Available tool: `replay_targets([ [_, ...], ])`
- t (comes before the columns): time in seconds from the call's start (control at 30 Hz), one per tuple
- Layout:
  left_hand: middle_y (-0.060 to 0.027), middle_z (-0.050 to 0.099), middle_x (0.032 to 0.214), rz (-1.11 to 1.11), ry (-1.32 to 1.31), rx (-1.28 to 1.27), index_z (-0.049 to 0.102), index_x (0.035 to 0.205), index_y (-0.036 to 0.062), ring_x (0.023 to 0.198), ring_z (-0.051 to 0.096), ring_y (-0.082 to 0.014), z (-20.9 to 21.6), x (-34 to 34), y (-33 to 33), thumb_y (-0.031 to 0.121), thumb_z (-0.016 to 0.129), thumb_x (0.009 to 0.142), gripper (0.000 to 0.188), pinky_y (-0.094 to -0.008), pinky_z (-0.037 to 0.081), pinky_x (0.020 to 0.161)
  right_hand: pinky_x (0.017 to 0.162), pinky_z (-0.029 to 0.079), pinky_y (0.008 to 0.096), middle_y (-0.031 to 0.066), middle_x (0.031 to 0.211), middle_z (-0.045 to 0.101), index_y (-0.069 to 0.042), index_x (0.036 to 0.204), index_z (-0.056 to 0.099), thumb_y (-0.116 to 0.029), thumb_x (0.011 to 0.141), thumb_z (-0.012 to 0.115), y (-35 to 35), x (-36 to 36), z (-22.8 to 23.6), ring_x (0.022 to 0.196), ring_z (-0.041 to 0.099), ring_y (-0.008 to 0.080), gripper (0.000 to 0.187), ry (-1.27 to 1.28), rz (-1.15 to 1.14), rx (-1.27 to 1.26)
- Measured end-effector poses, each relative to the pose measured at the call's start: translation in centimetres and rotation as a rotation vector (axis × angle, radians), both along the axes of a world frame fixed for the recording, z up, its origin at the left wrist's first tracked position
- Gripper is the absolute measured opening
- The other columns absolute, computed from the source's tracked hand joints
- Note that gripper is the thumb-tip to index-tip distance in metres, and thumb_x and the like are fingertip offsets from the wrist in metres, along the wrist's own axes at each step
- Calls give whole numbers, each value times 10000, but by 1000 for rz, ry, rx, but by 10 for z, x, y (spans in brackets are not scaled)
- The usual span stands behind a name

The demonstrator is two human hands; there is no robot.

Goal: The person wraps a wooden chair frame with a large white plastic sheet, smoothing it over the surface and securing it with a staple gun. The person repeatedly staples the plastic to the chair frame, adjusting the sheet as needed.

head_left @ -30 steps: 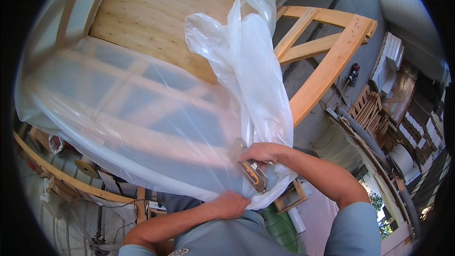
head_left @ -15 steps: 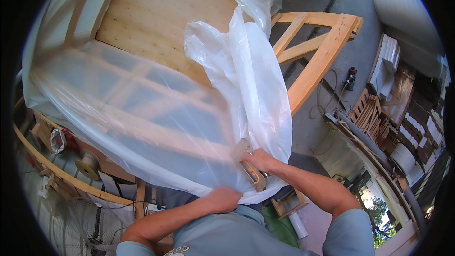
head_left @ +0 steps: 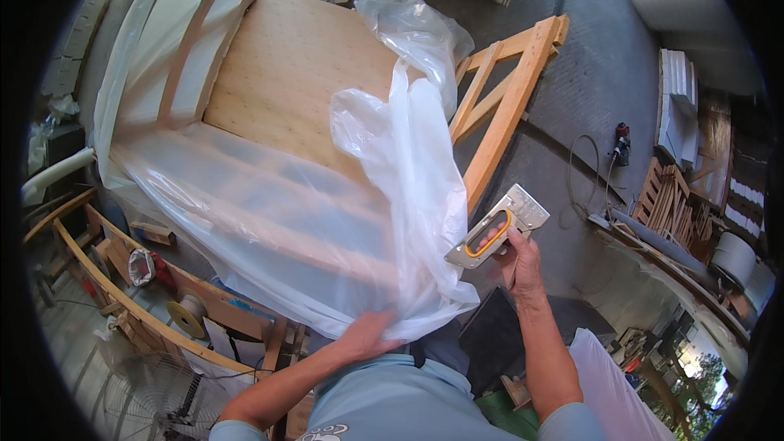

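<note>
Clear plastic sheeting [head_left: 269, 204] drapes over a large wooden crate frame, bunched in white folds along its right side. At the near edge of the sheet, my left hand [head_left: 366, 333] is closed on the plastic, its fingertips partly hidden in it. My right hand [head_left: 523, 268] grips a silver staple gun [head_left: 524, 211] with a yellow-lined handle opening. The staple gun is held up to the right of the folds, apart from the crate. Through the film the wooden slats show faintly, and a plywood panel [head_left: 298, 73] lies uncovered behind it.
A slanted timber end frame [head_left: 506, 114] juts out at the right. Beyond it, a red-and-black tool [head_left: 622, 143] with a hose sits on the floor. Wood strips [head_left: 665, 204] are piled far right. At left stand a wire spool [head_left: 188, 314] and a fan [head_left: 139, 392].
My right hand has lifted the staple gun off the plastic folds and swung it right and away, turning it. My left hand stays at the sheet's near edge. The view has shifted.
</note>
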State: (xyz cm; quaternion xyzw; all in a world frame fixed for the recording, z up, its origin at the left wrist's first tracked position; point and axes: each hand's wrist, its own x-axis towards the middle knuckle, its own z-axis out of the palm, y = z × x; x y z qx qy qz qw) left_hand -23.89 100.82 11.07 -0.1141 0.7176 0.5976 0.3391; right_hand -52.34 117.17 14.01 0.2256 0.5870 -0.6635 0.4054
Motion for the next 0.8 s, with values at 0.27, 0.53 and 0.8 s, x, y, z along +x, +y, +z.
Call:
replay_targets([
  [0.27, -186, 626, 973, 342, 289, -418, 592, 1071, 10, 935, 593, -386, 70, -14, 35, 143, 627, 871, 243, -427, 479, 801, 702, 573, 393, 115, 845, 658, -2, 954, 606, -243, 917, 589, 203, 40, -70, 765, 677, 233, 244, 14, -217, 392],
  [0.53, -151, 640, 1005, -108, 169, -54, 627, 1045, 25, 936, 621, -338, 44, -47, 98, 155, 541, 931, 193, -389, 499, 810, 621, 477, 375, 113, 763, 644, 35, 872, 672, -321, 844, 642, 326, 212, -116, 680, 623, 209, 358, -289, 36, 697],
  [0.8, -201, 626, 1079, -339, 42, -103, 641, 1050, 17, 1061, 572, -381, -79, 11, 178, 197, 505, 907, 267, -436, 460, 920, 544, 486, 330, 74, 741, 660, -20, 858, 664, -255, 893, 599, 306, 375, -104, 622, 633, 183, 246, -381, -1, 811],
])
